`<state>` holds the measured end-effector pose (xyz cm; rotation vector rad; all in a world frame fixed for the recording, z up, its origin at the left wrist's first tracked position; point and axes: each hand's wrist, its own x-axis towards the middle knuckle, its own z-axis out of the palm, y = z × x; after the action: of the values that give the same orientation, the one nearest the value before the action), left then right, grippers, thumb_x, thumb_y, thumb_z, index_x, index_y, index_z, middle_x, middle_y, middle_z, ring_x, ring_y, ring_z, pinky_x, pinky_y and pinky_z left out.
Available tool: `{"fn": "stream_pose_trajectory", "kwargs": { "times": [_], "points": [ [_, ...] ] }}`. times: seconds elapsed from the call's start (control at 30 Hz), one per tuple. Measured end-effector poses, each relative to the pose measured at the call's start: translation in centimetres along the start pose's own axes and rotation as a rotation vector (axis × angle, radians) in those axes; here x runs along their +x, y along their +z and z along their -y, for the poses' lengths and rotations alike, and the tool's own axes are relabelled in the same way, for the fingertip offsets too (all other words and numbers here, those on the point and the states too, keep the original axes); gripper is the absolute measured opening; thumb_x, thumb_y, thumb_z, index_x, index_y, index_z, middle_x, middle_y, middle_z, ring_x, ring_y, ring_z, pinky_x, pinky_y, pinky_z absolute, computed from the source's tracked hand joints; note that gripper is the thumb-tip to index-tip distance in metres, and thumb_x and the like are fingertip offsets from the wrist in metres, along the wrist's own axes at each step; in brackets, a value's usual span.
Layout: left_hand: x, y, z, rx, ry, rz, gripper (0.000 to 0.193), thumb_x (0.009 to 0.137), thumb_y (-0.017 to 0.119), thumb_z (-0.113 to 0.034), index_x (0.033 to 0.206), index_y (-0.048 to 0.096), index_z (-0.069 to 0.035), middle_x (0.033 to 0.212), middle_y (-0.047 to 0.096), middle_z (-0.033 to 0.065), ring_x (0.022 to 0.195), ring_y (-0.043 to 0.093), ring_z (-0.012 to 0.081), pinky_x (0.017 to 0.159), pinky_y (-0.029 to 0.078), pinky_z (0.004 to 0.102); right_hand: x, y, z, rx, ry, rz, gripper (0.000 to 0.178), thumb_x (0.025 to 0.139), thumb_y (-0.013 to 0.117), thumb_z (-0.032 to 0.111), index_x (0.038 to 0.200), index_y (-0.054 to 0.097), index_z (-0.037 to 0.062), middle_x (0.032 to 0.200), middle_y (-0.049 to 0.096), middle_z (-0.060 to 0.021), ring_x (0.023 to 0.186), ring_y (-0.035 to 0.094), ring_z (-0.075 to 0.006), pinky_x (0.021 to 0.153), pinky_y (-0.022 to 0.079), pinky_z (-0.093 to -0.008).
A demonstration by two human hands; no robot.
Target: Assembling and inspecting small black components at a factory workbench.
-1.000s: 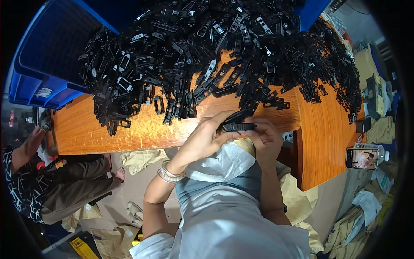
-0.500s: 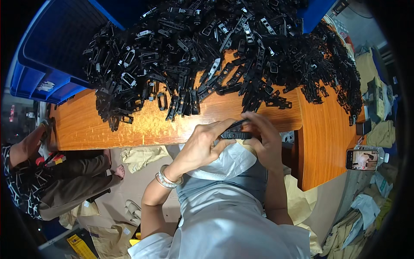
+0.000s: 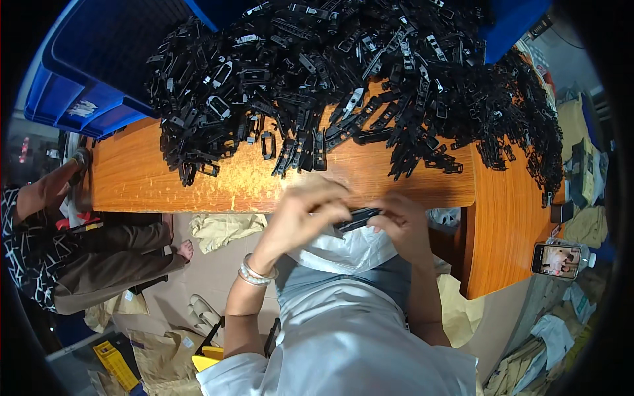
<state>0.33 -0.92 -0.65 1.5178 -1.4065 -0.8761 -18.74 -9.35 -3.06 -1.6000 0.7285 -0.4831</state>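
Near the centre of the frame, just below the front edge of the counter (image 3: pixel 152 178), a slim black part (image 3: pixel 358 219) lies between your two hands, above the white sheet (image 3: pixel 343 254) across your lap. Your right hand (image 3: pixel 398 221) pinches the right end of the part; your left hand (image 3: pixel 307 210), blurred, has thumb and fingers parted, and whether its thumb tip touches the part cannot be told. Note the likely faults. With perhaps only one end held, the part could pivot or slip from your right fingertips and drop onto the sheet or past it. Across the upper frame, the heap of black parts (image 3: pixel 310 72) is loose and tangled; a knock from your left hand could send its nearest pieces sliding toward the edge. A dropped part landing among such similar ones would be hard to pick out.
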Motion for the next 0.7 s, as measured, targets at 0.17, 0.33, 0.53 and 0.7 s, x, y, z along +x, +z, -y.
{"fn": "stream_pose_trajectory", "kwargs": {
  "times": [0.17,0.33,0.53,0.7],
  "points": [
    [1.8,-4.3,3.5,0.694,-0.241,-0.633,0.013,0.074,0.064,-0.009,0.079,0.063,0.004,0.077,0.060,0.0195,0.066,0.060,0.0299,0.062,0.047,0.0351,-0.3,2.0,-0.6,0.091,-0.158,-0.042,0.016,0.070,0.058,-0.006,0.085,0.063,-0.0029,0.078,0.058,-0.0079,0.063,0.057,-0.0129,0.055,0.045,-0.0227],
    [1.2,-5.6,5.1,0.775,-0.242,-0.586,0.012,0.072,0.063,-0.008,0.076,0.063,0.003,0.077,0.061,0.0193,0.069,0.060,0.0322,0.065,0.045,0.0374,-0.8,-0.8,-1.5,-0.182,-0.162,-0.344,0.015,0.075,0.056,-0.005,0.089,0.061,-0.0021,0.080,0.058,-0.0075,0.062,0.057,-0.0138,0.057,0.045,-0.0230],
    [1.2,-3.9,2.9,0.530,-0.143,-0.742,0.013,0.073,0.062,-0.003,0.071,0.053,0.006,0.082,0.055,0.0147,0.067,0.053,0.0249,0.062,0.042,0.0324,1.2,-6.8,-1.3,-1.014,-0.243,-0.815,0.019,0.075,0.063,0.006,0.093,0.058,0.0007,0.090,0.056,-0.0097,0.089,0.054,-0.0249,0.075,0.042,-0.0318],
    [0.9,-1.6,1.4,0.061,-0.192,-0.664,0.008,0.074,0.060,0.001,0.074,0.052,0.001,0.076,0.054,0.0047,0.062,0.048,0.0081,0.056,0.041,0.0217,0.5,-8.6,-2.0,-1.101,-0.183,-0.746,0.020,0.073,0.065,0.006,0.091,0.057,0.0012,0.090,0.056,-0.0106,0.087,0.053,-0.0268,0.075,0.041,-0.0336]
  ]
}}
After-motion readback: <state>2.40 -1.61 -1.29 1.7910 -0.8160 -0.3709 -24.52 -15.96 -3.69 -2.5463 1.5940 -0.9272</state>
